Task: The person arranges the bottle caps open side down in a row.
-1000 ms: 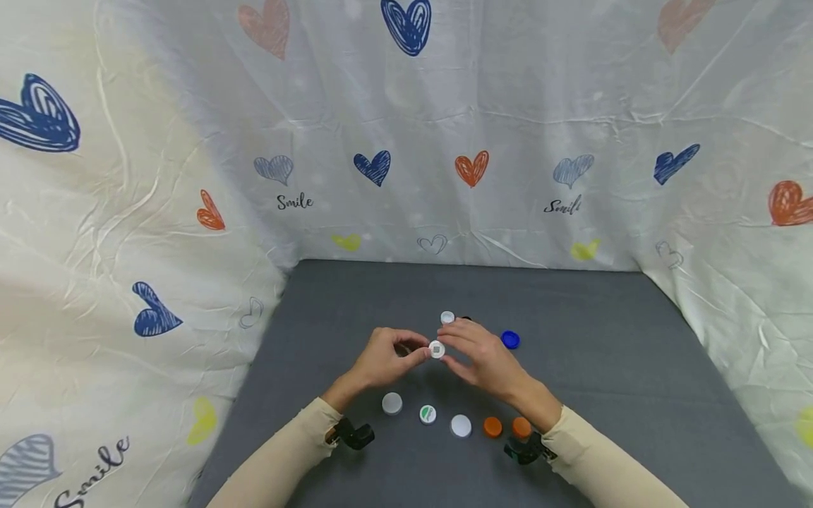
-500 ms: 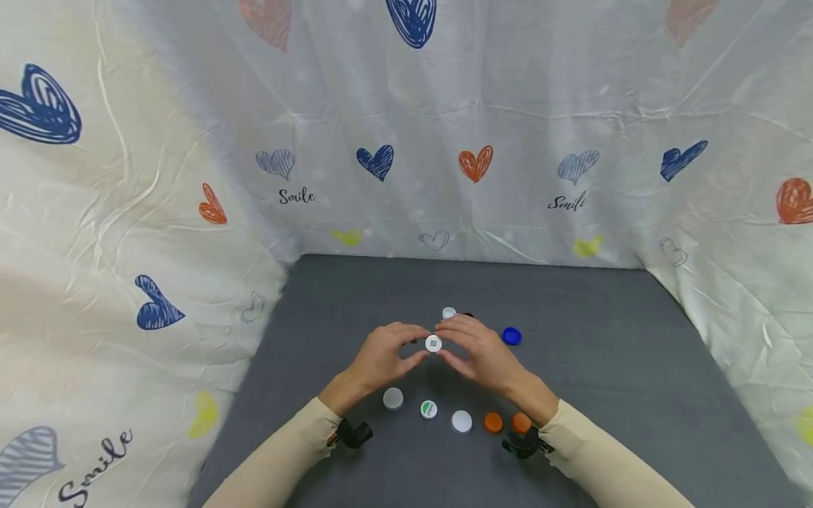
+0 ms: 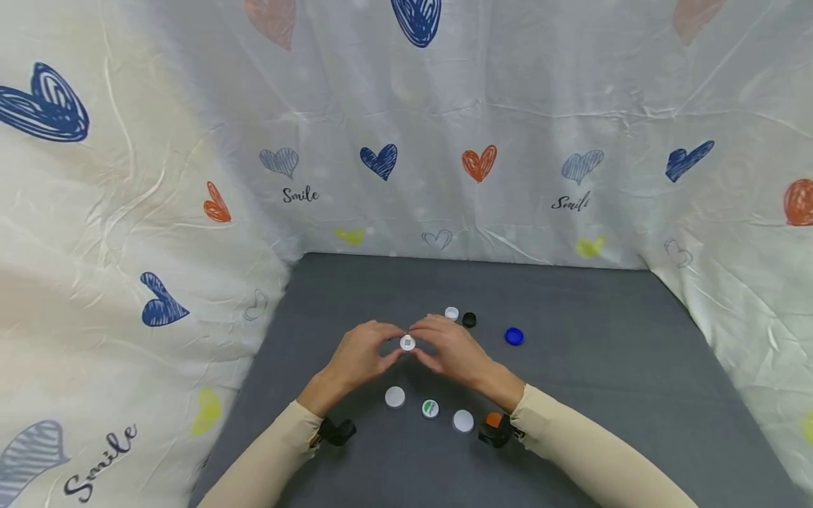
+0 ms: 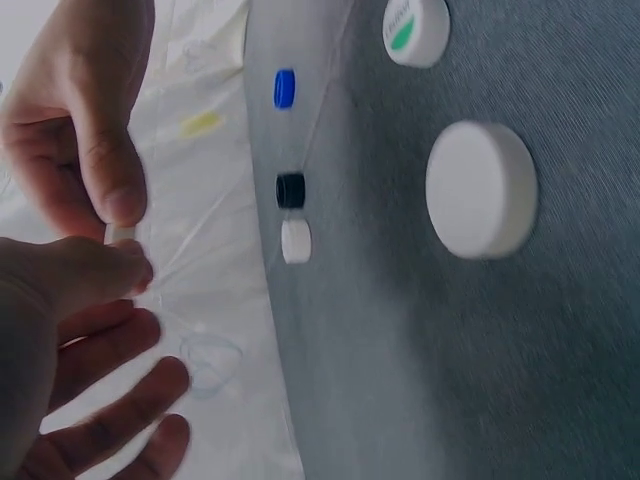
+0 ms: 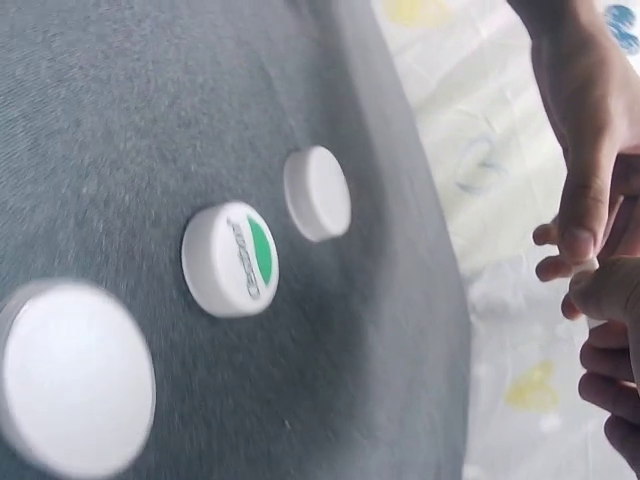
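Both hands meet above the grey table and pinch one small white bottle cap [image 3: 407, 343], which has a grey square mark on its top. The left hand [image 3: 358, 357] grips it from the left between thumb and fingers. From the opposite side the right hand [image 3: 454, 353] holds it the same way. In the left wrist view only a pale sliver of the cap [image 4: 121, 233] shows between the two thumbs. Fingers hide most of it in the right wrist view too.
Nearer the person lie a white cap [image 3: 394, 397], a white cap with a green print [image 3: 430, 409], another white cap [image 3: 463, 421] and an orange cap [image 3: 494, 420], partly covered by the right wrist camera. Beyond the hands are white [image 3: 452, 313], black [image 3: 469, 319] and blue [image 3: 514, 336] caps.
Both hands have shifted left with the small white cap between them. The black cap has come into full view, while the second orange cap is now hidden behind the right wrist.
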`<action>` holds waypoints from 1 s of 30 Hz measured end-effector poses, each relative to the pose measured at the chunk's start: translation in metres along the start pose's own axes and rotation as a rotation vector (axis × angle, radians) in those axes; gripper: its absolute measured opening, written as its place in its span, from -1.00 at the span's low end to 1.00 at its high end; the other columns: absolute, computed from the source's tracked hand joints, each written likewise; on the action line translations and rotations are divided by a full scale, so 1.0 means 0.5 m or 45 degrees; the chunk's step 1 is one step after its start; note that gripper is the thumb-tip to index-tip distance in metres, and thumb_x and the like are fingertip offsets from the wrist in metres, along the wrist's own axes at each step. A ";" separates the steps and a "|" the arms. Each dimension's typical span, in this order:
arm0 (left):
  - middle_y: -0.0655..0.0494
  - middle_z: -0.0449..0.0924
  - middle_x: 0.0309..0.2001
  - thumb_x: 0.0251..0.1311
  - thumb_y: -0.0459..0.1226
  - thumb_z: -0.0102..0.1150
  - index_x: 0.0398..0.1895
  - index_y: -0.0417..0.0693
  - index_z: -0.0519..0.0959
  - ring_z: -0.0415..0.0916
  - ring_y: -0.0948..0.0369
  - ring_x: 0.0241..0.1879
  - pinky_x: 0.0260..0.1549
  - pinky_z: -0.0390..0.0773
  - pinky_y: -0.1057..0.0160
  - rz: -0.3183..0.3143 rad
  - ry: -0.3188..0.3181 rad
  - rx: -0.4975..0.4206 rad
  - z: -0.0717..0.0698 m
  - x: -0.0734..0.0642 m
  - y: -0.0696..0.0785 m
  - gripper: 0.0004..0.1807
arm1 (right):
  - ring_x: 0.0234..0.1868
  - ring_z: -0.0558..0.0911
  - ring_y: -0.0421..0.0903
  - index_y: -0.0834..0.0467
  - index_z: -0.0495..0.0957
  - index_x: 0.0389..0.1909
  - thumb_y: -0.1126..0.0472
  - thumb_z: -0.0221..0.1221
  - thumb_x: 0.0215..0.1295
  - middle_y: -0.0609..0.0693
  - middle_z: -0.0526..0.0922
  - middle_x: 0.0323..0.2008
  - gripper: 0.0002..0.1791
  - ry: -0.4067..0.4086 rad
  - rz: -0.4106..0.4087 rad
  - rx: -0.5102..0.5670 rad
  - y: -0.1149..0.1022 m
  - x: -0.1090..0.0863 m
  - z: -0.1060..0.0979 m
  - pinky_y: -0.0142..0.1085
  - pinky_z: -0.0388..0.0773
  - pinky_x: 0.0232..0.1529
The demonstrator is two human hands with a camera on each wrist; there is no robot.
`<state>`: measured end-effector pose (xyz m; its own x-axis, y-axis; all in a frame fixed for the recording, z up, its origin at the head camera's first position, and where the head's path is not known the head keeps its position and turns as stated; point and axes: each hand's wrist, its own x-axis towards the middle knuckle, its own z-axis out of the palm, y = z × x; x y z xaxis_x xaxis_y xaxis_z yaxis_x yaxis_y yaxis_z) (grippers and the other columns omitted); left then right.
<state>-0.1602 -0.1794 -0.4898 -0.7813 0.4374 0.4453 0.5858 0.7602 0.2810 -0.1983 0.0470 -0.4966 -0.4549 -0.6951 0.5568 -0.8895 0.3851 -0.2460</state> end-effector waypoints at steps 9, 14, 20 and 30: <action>0.24 0.77 -0.21 0.06 -0.17 0.48 -0.15 0.09 0.77 0.65 0.21 -0.27 -0.33 0.65 0.14 -0.113 -0.134 0.143 0.015 -0.052 -0.033 -0.75 | -0.02 0.67 -0.11 0.11 0.74 -0.13 0.20 0.38 0.22 -0.06 0.73 -0.09 -0.80 -0.195 0.064 0.051 -0.012 0.021 0.081 -0.18 0.61 0.02; 0.22 0.77 -0.24 0.04 -0.17 0.48 -0.19 0.09 0.77 0.64 0.17 -0.28 -0.33 0.63 0.07 -0.156 -0.150 0.182 0.035 -0.072 -0.048 -0.77 | -0.05 0.68 -0.12 0.07 0.75 -0.15 0.22 0.38 0.20 -0.08 0.73 -0.12 -0.81 -0.279 0.087 0.046 -0.015 0.027 0.113 -0.18 0.61 0.01; 0.21 0.76 -0.28 0.08 -0.16 0.47 -0.22 0.15 0.77 0.65 0.13 -0.29 -0.33 0.63 0.01 -0.202 -0.204 0.208 0.057 -0.087 -0.067 -0.82 | -0.03 0.68 -0.13 0.04 0.75 -0.15 0.19 0.36 0.25 -0.10 0.73 -0.10 -0.84 -0.363 0.088 0.022 -0.009 0.030 0.146 -0.20 0.61 0.04; 0.19 0.73 -0.37 -0.02 -0.20 0.53 -0.32 0.14 0.76 0.58 0.05 -0.29 -0.34 0.60 -0.01 -0.129 -0.226 0.365 0.078 -0.100 -0.073 -0.83 | -0.04 0.67 -0.13 0.03 0.76 -0.15 0.13 0.38 0.22 -0.10 0.72 -0.11 -0.81 -0.394 0.061 -0.049 -0.006 0.029 0.183 -0.23 0.60 0.03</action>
<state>-0.1513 -0.2102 -0.5556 -0.8724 0.4104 0.2654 0.4385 0.8971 0.0545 -0.2063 -0.0197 -0.5607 -0.4932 -0.8250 0.2758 -0.8671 0.4405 -0.2327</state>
